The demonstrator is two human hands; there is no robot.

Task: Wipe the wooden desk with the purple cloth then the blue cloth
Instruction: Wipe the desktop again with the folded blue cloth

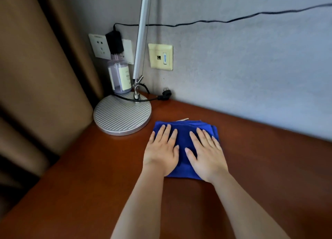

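Note:
A folded blue cloth (183, 136) lies on the reddish-brown wooden desk (260, 167), near the back wall. My left hand (161, 150) presses flat on the cloth's left half, fingers straight and spread. My right hand (206, 152) lies flat on its right half in the same way. Both palms cover the cloth's near edge. No purple cloth is in view.
A silver lamp with a round ribbed base (122, 113) stands just left of the cloth, its arm rising up the wall. A clear bottle (119, 75) sits behind it below wall sockets. A black plug and cable (163, 96) lie by the wall. Brown curtain hangs at left.

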